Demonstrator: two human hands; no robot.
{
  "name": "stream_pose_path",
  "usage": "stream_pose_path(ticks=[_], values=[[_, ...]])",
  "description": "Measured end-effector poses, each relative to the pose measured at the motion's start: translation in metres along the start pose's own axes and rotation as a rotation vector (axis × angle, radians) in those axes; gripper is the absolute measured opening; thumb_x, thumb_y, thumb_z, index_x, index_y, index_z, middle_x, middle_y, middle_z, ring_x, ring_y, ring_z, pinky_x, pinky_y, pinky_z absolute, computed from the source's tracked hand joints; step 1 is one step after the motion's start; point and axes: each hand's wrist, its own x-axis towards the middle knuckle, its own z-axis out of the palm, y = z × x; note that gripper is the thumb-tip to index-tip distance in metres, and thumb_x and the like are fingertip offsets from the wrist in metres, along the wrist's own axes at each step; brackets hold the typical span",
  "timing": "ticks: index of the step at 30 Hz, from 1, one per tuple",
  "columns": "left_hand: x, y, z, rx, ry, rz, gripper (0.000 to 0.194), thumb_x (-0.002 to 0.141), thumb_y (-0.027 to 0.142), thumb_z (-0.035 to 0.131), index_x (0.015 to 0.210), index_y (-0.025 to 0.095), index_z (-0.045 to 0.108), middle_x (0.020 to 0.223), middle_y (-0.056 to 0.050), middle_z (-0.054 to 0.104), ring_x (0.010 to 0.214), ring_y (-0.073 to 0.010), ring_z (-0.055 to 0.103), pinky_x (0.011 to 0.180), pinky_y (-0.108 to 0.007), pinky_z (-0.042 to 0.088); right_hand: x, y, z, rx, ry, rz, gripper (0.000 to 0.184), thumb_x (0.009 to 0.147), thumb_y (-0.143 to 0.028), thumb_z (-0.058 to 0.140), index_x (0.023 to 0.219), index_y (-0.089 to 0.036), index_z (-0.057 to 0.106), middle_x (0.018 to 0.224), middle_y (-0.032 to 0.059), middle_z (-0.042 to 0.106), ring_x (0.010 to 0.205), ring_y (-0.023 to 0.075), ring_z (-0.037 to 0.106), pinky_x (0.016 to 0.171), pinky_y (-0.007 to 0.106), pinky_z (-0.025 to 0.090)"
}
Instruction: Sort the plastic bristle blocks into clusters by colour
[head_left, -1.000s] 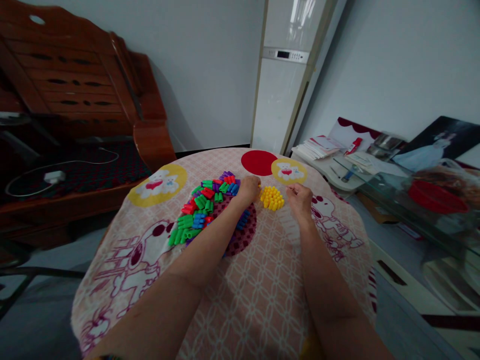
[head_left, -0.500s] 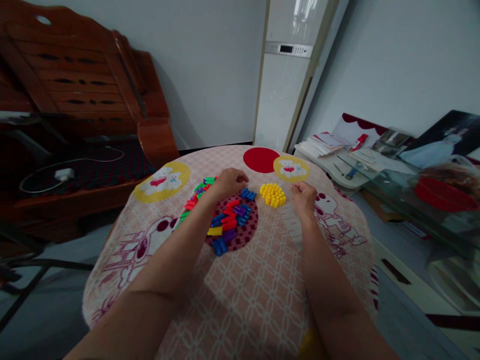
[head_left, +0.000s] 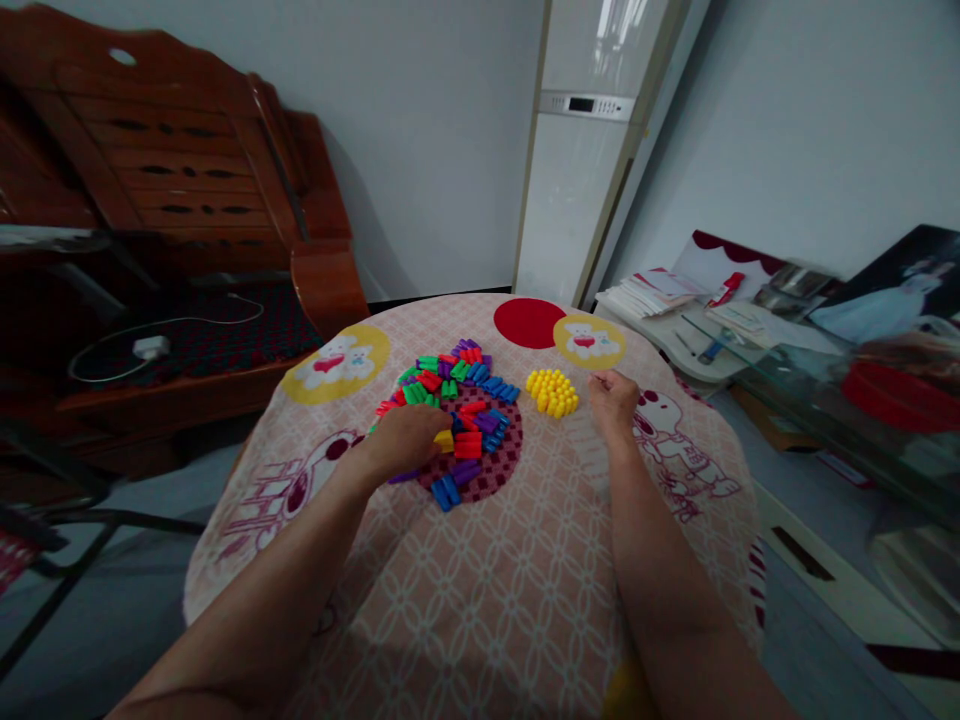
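Small plastic peg-like pieces in mixed colours (head_left: pixel 469 445) lie in a loose heap over the dark red patch of the tablecloth. At the heap's near left side, the fingers of my left hand (head_left: pixel 409 437) are closed at a yellow piece (head_left: pixel 444 441), which pokes out past the fingertips. This hand covers some of the pieces beneath it. Standing close together to the right is a cluster of yellow pieces (head_left: pixel 553 393). Just right of that cluster, my right hand (head_left: pixel 613 400) has its fingers pinched together; what they hold, if anything, is too small to make out.
A patterned cloth covers the round table (head_left: pixel 510 580). On the right stands a glass shelf (head_left: pixel 795 400) with papers (head_left: pixel 649 293) and a red basin (head_left: pixel 892 395) nearby. A wooden bench (head_left: pixel 172 190) is at the left, and a tall white cabinet unit (head_left: pixel 574 190) is behind.
My left hand has come back from the far side of the heap to its near left and closed on a yellow piece. My right hand stays beside the yellow cluster.
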Motion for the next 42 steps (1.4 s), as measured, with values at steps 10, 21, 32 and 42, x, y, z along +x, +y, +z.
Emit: stream_pose_path(ticks=[10,21,32,42], values=[[0.043,0.014,-0.048,-0.402,0.259,0.059,0.038,0.086,0.021,0.046,0.118,0.019,0.065,0.094,-0.004,0.072,0.077,-0.0165,0.065,0.074,-0.026,0.047,-0.004,-0.013,-0.001,-0.034,0.015,-0.013,0.027,0.072,-0.035,0.055,0.074,-0.015,0.073,0.064,0.0033,0.068,0.061,0.0185,0.059,0.061,0.028,0.044],[0.112,0.079,-0.013,-0.276,0.224,-0.127,0.029,0.083,0.018,0.058,0.106,0.011,0.074,0.103,-0.013,0.075,0.099,-0.0244,0.069,0.088,-0.030,0.052,-0.003,-0.013,-0.004,-0.051,0.022,-0.007,0.024,0.072,-0.032,0.056,0.074,-0.016,0.073,0.068,0.0044,0.070,0.065,0.0191,0.061,0.066,0.029,0.045],[0.133,0.086,0.008,-0.469,0.292,-0.193,0.030,0.086,0.017,0.053,0.105,0.013,0.076,0.094,-0.013,0.077,0.094,-0.0228,0.071,0.088,-0.030,0.055,-0.003,-0.012,-0.005,-0.072,0.010,-0.018,0.023,0.073,-0.033,0.057,0.075,-0.017,0.073,0.068,0.0041,0.070,0.064,0.0186,0.060,0.064,0.028,0.045],[0.099,0.031,-0.026,-0.490,0.373,-0.176,0.036,0.084,0.023,0.056,0.115,0.015,0.072,0.095,-0.008,0.077,0.090,-0.0197,0.071,0.088,-0.028,0.053,-0.005,-0.008,-0.002,-0.094,0.028,-0.028,0.026,0.072,-0.035,0.055,0.074,-0.017,0.073,0.066,0.0050,0.069,0.064,0.0203,0.060,0.065,0.030,0.045]])
